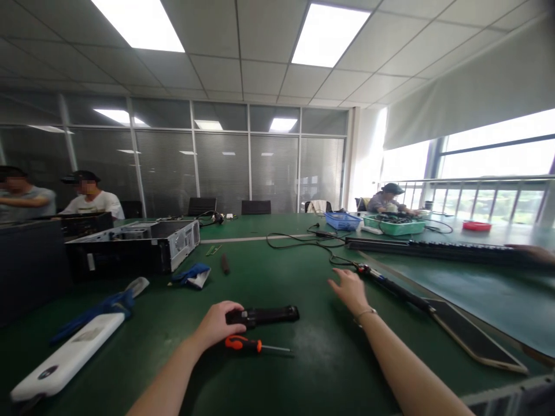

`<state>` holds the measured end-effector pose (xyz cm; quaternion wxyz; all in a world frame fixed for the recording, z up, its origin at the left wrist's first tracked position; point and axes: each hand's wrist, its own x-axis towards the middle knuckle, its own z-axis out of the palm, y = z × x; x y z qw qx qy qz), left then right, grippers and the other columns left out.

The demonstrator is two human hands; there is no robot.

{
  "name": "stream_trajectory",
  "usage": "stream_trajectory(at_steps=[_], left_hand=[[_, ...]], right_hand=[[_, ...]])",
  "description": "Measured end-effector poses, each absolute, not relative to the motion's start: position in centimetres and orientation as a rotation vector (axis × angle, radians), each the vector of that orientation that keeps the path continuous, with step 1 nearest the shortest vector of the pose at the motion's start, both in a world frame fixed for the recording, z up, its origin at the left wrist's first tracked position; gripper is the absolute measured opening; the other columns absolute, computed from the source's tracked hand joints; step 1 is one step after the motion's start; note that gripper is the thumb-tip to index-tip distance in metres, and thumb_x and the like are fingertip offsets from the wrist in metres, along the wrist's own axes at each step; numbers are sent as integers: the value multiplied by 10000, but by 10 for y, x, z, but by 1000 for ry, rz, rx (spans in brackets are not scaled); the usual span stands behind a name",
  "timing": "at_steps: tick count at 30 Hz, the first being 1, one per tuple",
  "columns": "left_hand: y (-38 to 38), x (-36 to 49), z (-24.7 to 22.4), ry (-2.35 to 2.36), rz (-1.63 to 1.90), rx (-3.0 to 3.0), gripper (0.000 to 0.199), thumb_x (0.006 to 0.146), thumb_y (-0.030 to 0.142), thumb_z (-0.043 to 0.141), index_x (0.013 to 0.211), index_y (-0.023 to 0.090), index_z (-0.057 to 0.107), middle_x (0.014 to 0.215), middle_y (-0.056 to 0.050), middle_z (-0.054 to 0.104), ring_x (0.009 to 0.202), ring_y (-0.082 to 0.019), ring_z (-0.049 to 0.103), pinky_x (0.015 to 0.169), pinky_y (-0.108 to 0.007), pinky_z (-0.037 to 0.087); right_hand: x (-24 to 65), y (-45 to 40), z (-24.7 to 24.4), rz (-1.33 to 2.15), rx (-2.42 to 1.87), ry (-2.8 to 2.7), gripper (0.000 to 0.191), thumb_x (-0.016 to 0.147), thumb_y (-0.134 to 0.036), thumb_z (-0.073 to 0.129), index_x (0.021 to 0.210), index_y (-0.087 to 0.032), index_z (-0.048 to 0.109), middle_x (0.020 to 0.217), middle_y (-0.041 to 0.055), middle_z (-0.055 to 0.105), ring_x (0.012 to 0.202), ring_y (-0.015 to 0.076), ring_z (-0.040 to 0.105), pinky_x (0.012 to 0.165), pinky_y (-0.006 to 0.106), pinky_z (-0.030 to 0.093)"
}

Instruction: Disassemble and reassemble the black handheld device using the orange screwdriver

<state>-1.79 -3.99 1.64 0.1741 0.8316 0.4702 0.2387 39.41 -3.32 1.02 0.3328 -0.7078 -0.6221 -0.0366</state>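
Your left hand point(217, 325) grips one end of a black device point(273, 315) on the green tabletop point(312, 381), thumb below and fingers over it, while your right hand point(350, 290) reaches forward, fingers spread and apparently holding nothing. The black device lies in front of you, its far end pointing to the right, with an orange-and-black screwdriver point(243, 344) just beside it on your side, shaft also to the right. Near your right hand lies a black rod point(401, 293), with a dark flat panel point(472, 335) beyond its lower end and a black cable point(299, 238) looping farther back. To your left rest a long white case point(71, 355), a blue cloth point(193, 276), a brown stick point(225, 264) and an open computer case point(125, 254). Across the tabletop, a blue basket point(340, 222) stands beside a green basket point(399, 229), with a red tray point(477, 226) to the right. A person in a white shirt point(97, 203) sits at far left, another person in a dark cap point(384, 202) works behind the green basket, and a co-worker's hand point(533, 252) enters at the right edge, beside a long black bar point(425, 249)
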Motion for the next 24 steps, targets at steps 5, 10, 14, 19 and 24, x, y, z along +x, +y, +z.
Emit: stream_trajectory(at_steps=[5,10,14,19,24], left_hand=[[-42,-18,17,1332,664,2323,404,651,416,731,1001,215,707,1059,-41,693,975,-247,620,845,-299,447],[-42,-18,18,1326,670,2325,410,643,409,730,1001,210,706,1062,-50,693,983,-252,617,856,-303,445],[-40,-18,17,1335,650,2320,427,644,419,723,1013,205,704,1069,-58,690,988,-257,615,868,-311,443],[-40,-18,17,1339,662,2310,419,640,413,730,1006,209,706,1066,-51,691,983,-257,616,860,-310,444],[-42,-18,17,1343,667,2303,420,637,413,741,1003,211,707,1060,-51,691,982,-255,616,856,-309,446]], right_hand=[[502,-38,-9,-424,-2402,-996,465,756,-360,523,1148,-123,603,1216,282,528,1179,454,414,884,641,264],[543,-36,-31,-334,-2552,-1001,340,796,-247,407,951,-146,693,1061,265,615,1042,437,540,800,553,326],[538,-34,-30,-322,-2519,-1104,347,802,-237,428,1014,-210,701,1067,237,618,1001,414,575,741,501,384],[524,-27,-29,-284,-2401,-1321,379,774,-300,534,1121,-232,667,1020,176,647,949,354,611,710,407,445],[502,-14,-32,-225,-2240,-1484,437,794,-415,546,1184,-238,633,1019,118,677,946,285,633,750,340,467]])
